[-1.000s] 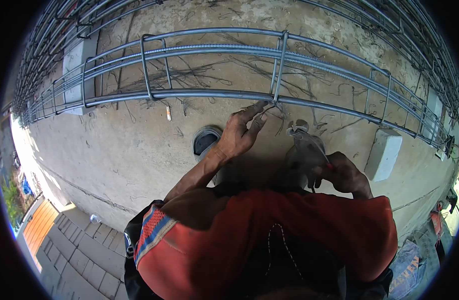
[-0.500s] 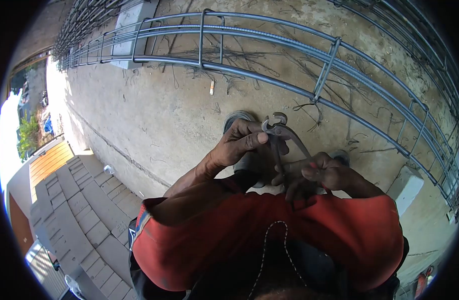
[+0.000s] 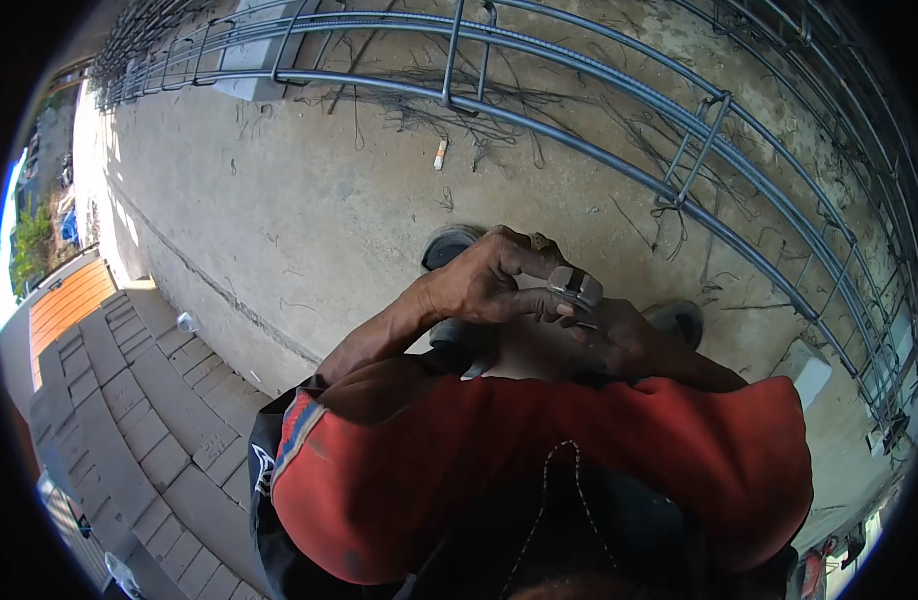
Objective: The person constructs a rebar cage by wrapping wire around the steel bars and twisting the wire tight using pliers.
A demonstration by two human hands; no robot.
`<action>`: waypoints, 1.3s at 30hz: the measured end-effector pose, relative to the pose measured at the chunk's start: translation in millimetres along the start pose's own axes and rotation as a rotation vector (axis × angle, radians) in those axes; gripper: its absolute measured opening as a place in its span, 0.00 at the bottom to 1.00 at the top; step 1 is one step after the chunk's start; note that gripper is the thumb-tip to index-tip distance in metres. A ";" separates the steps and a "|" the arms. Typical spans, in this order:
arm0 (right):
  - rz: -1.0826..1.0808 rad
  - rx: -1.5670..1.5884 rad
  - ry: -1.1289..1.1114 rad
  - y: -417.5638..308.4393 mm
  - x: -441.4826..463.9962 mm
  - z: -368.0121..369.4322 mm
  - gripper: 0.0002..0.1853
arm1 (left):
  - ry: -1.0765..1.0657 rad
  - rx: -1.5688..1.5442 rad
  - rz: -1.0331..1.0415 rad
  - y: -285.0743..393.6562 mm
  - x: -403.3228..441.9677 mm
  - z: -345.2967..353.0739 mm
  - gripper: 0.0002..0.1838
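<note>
A pair of pincers [image 3: 576,286] is between my two hands, its worn metal head turned up toward me. My left hand [image 3: 487,278] pinches the tool near the head with thumb and forefinger. Closed around the handle side is my right hand [image 3: 624,338], which hides most of the handles. Both hands are held in front of my body, above the concrete floor and between my shoes. A small dull piece at the left forefinger [image 3: 541,242] is too unclear to name.
A long rebar cage [image 3: 579,150] crosses ahead of me, resting on pale blocks [image 3: 254,80]. Loose tie wire [image 3: 499,110] litters the floor beneath it. More cages [image 3: 829,90] stand at the right. Grey paving blocks [image 3: 159,420] lie at the left.
The pincers have turned, so their jaws no longer show in profile and the handles are mostly hidden. My right hand has moved up and left, closer to my left hand. The view has shifted slightly.
</note>
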State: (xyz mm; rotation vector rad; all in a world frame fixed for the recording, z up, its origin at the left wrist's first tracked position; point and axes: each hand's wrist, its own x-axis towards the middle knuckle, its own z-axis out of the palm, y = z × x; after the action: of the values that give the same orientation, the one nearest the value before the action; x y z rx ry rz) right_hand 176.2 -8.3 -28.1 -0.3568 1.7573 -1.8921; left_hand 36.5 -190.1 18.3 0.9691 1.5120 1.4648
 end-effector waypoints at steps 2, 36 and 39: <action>0.061 0.027 -0.025 -4.5 -2.5 -0.2 0.23 | -0.061 -0.054 -0.021 -4.1 2.2 -1.8 0.09; 0.383 0.810 0.734 -89.0 -21.6 23.0 0.38 | -0.274 -0.590 -0.365 -50.5 72.7 34.1 0.18; 0.353 0.785 0.740 -92.5 -24.5 24.1 0.38 | -0.257 -0.567 -0.337 -51.1 72.5 37.2 0.18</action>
State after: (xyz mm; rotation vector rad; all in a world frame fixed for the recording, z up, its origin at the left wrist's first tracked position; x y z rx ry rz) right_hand 190.8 -13.9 69.3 0.9734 1.1495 -2.3816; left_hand 43.1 -110.7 -35.6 0.5047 0.9369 1.3502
